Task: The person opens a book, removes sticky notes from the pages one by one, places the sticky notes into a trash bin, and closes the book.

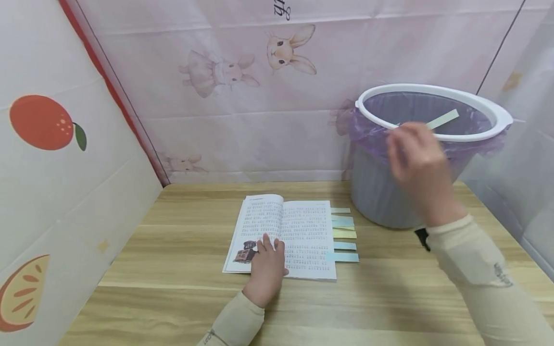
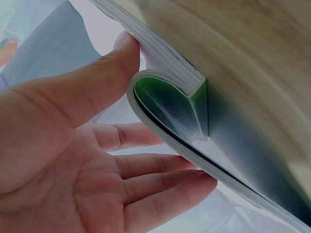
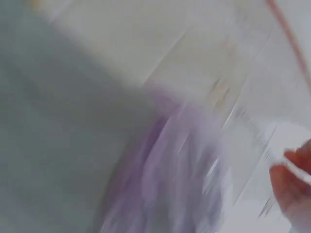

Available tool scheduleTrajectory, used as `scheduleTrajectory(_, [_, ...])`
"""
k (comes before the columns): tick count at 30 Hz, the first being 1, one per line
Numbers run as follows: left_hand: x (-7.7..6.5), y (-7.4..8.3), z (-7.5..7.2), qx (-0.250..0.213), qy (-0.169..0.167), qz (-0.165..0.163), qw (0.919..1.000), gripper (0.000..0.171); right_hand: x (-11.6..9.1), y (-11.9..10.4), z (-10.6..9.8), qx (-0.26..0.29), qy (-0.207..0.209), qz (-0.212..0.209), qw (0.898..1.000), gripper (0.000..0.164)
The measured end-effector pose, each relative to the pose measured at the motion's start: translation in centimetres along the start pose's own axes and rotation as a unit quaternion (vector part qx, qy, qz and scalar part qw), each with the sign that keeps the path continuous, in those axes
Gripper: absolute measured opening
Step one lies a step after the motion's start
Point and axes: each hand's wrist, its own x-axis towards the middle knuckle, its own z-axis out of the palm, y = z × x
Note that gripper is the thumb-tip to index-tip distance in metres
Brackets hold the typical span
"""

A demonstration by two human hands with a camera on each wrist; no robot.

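Observation:
An open booklet [image 1: 305, 240] with printed text and a small picture lies on the table. My left hand [image 1: 267, 264] rests across its gutter; in the left wrist view, the hand [image 2: 87, 160] has extended fingers along one side and its thumb on the other. Pale green, yellow and blue paper strips [image 1: 344, 234] stick out from the booklet's right edge. At the near rim of a grey bin [image 1: 381, 187] is my blurred right hand [image 1: 421, 166], fingers bent. A pale green strip [image 1: 443, 119] shows behind it in the bin's opening; whether the fingers hold it is unclear.
The bin has a white rim [image 1: 433, 88] and a purple bag liner [image 1: 368, 127]. It stands at the back right of the wooden table [image 1: 173, 254]. A pink rabbit-print sheet [image 1: 143, 72] hangs behind, and a fruit-print sheet [image 1: 39, 192] on the left.

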Motion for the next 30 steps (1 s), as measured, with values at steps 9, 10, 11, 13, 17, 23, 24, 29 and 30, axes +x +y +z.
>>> scheduleTrajectory(9, [0.1, -0.1, -0.2, -0.009, 0.008, -0.002, 0.9999, 0.071, -7.6, -6.1, 5.2, 0.088, -0.286, -0.114, 0.947, 0.027])
scheduleTrajectory(10, [0.0, -0.1, -0.2, -0.012, 0.005, -0.002, 0.9999, 0.071, -8.4, -6.4, 5.6, 0.078, -0.318, -0.108, 0.939, 0.027])
scheduleTrajectory(11, [0.0, 0.0, -0.2, -0.014, 0.002, -0.002, 0.9999, 0.071, -9.3, -6.6, 5.9, 0.065, -0.348, -0.101, 0.930, 0.028])
scheduleTrajectory(13, [0.0, 0.0, -0.2, -0.013, -0.003, -0.003, 0.9999, 0.071, -10.6, -6.9, 6.2, 0.045, -0.399, -0.086, 0.912, 0.030])
scheduleTrajectory(17, [0.0, 0.0, 0.0, 0.002, -0.004, -0.002, 1.0000, 0.071, -12.5, -7.2, 6.3, 0.030, -0.457, -0.053, 0.887, 0.033])
scheduleTrajectory(23, [0.0, 0.0, 0.1, 0.012, 0.012, 0.000, 0.9999, 0.071, -14.2, -7.3, 6.6, 0.029, -0.472, -0.060, 0.879, 0.030])
scheduleTrajectory(24, [0.0, 0.0, 0.1, 0.011, 0.013, 0.001, 0.9999, 0.071, -14.4, -7.3, 6.7, 0.030, -0.473, -0.059, 0.879, 0.028])
scheduleTrajectory(29, [0.0, 0.0, 0.0, 0.007, 0.012, 0.000, 0.9999, 0.071, -15.3, -7.3, 6.6, 0.044, -0.488, -0.047, 0.871, 0.012])
scheduleTrajectory(30, [0.0, 0.1, 0.0, 0.006, 0.010, 0.000, 0.9999, 0.071, -15.4, -7.3, 6.6, 0.046, -0.488, -0.048, 0.871, 0.010])
